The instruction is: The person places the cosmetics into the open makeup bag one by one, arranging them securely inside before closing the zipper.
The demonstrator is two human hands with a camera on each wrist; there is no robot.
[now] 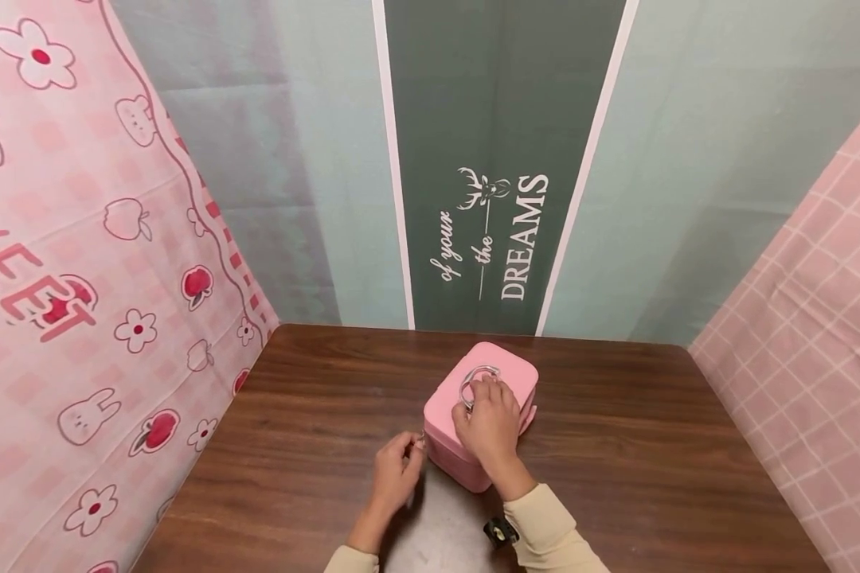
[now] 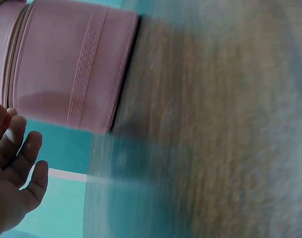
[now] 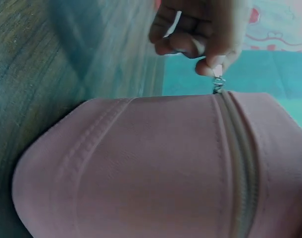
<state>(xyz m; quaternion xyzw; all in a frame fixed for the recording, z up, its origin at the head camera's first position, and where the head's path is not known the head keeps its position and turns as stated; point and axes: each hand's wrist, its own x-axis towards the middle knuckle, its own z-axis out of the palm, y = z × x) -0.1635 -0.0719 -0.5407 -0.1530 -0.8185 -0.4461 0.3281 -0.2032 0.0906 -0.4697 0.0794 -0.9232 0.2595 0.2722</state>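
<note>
A pink zippered case (image 1: 447,402) stands on the wooden table, its stitched side and zipper (image 3: 242,163) showing in the right wrist view. At its left corner my left hand (image 1: 397,471) pinches the metal zipper pull (image 3: 218,83) between thumb and finger. The left wrist view shows the other fingers of that hand loosely bent beside the case. On the lid rests my right hand (image 1: 490,422), its fingers over a silver ring-shaped handle (image 1: 466,388). Part of that ring is hidden beneath them.
The brown wooden table (image 1: 315,406) extends on both sides of the case. Behind it hangs a green curtain (image 1: 430,119) with white lettering. Pink patterned cloths flank the table. At the right side of the case a pink piece (image 1: 528,419) sticks out.
</note>
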